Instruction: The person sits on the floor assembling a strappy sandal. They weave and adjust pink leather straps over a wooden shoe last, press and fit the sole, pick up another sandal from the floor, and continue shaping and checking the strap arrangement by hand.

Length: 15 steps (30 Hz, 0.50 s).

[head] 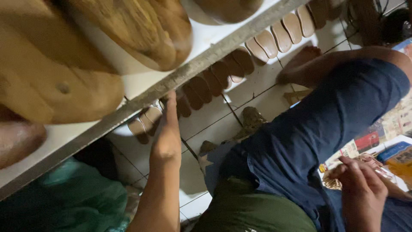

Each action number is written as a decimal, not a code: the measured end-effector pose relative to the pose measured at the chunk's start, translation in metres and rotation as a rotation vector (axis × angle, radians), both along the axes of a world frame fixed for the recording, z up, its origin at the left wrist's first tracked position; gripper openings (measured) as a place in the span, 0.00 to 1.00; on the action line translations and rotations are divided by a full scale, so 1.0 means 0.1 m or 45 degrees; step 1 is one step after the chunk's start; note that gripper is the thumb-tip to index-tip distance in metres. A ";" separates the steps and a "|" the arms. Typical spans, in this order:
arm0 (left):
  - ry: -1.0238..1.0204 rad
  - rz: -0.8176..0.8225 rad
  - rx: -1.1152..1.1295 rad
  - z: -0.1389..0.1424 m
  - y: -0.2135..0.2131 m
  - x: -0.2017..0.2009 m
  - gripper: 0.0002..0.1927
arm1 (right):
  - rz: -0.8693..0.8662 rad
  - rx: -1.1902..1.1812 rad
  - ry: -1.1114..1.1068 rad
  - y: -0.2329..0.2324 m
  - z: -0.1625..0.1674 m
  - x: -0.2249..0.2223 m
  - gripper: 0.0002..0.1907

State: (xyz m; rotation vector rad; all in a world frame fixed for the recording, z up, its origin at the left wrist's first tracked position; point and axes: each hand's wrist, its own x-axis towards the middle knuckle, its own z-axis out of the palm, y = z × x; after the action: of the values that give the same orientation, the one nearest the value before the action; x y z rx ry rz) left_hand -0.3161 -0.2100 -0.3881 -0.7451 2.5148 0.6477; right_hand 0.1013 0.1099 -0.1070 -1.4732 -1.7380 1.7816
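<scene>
My left hand [166, 135], fingers stretched flat, reaches up at centre frame to touch the row of brown shoe soles [223, 71] below the shelf edge [189, 71], while my right hand [358, 182] at lower right pinches a woven golden strap [332, 184].

Shelf: I see a white shelf [201, 36] with a grey metal edge crossing the upper left.
Boards: large wooden boards [141, 30] lie on it.
Floor: pale floor tiles [262, 81] with dark joints.
Cloth: a green cloth bundle [73, 199] sits lower left, under the shelf.
Packets: I see colourful printed packets [397, 148] at the right edge.
</scene>
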 end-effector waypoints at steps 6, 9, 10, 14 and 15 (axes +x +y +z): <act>0.583 -0.025 -0.037 0.49 0.09 0.27 0.37 | 0.443 0.385 -0.352 0.11 0.07 -0.31 0.16; 0.817 -0.026 0.495 0.92 0.22 0.57 0.30 | 0.481 0.397 -0.311 0.33 -0.02 -0.41 0.17; 0.721 -0.064 0.736 1.07 0.26 0.68 0.26 | 0.505 0.424 -0.330 0.42 -0.05 -0.41 0.17; 0.589 -0.370 1.020 1.82 0.47 1.03 0.15 | 0.578 0.449 -0.193 0.83 -0.28 -0.36 0.17; 0.528 -0.412 1.088 2.04 0.54 1.07 0.14 | 0.554 0.425 -0.160 0.92 -0.34 -0.32 0.17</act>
State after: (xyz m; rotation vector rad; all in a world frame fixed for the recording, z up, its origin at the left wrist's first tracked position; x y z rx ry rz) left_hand -0.2087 -0.1560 -0.1842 0.1170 2.2485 1.7076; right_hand 0.0690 0.2015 -0.1409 -1.1530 -2.4281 1.4890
